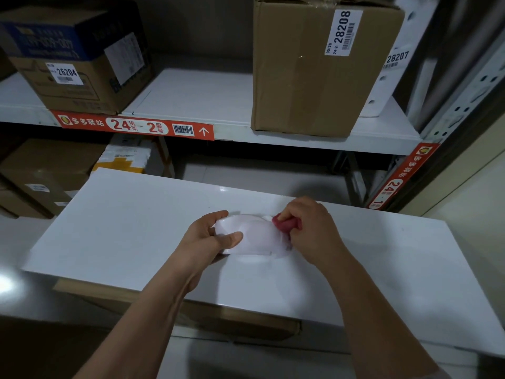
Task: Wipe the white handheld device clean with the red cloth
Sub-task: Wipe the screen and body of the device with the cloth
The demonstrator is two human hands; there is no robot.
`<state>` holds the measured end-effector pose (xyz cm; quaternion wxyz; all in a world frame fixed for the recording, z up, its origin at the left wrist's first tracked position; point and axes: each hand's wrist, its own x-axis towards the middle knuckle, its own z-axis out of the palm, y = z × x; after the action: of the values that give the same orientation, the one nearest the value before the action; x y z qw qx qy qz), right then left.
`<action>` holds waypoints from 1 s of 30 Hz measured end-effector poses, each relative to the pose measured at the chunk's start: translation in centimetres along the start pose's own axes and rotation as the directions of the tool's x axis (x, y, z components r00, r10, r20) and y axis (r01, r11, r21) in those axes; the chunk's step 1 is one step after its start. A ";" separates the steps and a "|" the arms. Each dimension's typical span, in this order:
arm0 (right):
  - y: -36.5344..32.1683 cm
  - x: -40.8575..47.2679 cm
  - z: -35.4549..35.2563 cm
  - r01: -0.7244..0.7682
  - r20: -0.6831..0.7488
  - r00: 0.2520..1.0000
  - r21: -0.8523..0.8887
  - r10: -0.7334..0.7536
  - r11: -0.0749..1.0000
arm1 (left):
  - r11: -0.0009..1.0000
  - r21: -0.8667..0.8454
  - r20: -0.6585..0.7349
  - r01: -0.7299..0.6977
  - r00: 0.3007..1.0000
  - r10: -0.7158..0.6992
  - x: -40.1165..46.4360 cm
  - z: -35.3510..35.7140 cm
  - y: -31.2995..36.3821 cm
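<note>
The wiping looks to be under way rather than finished. The white handheld device (250, 236) lies on its side near the middle of the white surface (114, 228), caught between both hands, and the red cloth (287, 223) is bunched against its right end. How much of the casing has already been cleaned cannot be told; it is pale and blurred against the pale surface, and no dirt shows. By my reading, the left end and the underside remain to be covered.

The left hand (210, 239) reaches in from the lower left with the forearm angled up and to the right. Its fingers curl over the far side of the device's left end and the thumb presses across the near side, so it grips the device and steadies it. The right hand (311, 228) comes in from the lower right, wrist bent inward, knuckles up. Its fingers are clenched round the red cloth, holding it pressed onto the device's right end.
</note>
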<state>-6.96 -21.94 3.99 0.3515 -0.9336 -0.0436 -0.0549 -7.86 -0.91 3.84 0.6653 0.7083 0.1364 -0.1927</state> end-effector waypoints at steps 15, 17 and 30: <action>-1.7 -0.8 -0.2 0.035 0.144 0.989 -0.015 -0.032 0.999 | 0.997 -0.062 -0.094 0.047 0.994 -0.053 -0.3 1.3 0.3; -1.0 -0.9 -0.4 -0.048 0.103 0.993 -0.007 0.048 0.999 | 0.995 -0.080 -0.092 0.059 0.994 -0.067 -0.3 1.3 0.3; -1.5 -1.2 -1.0 -0.107 0.173 0.980 0.022 0.102 0.994 | 0.985 -0.126 -0.110 0.117 0.985 -0.131 -0.3 1.7 0.5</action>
<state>-8.42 -21.55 5.51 0.3632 -0.9303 -0.0253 0.0450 -8.05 -2.61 4.38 0.6837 0.6676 0.2308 -0.1832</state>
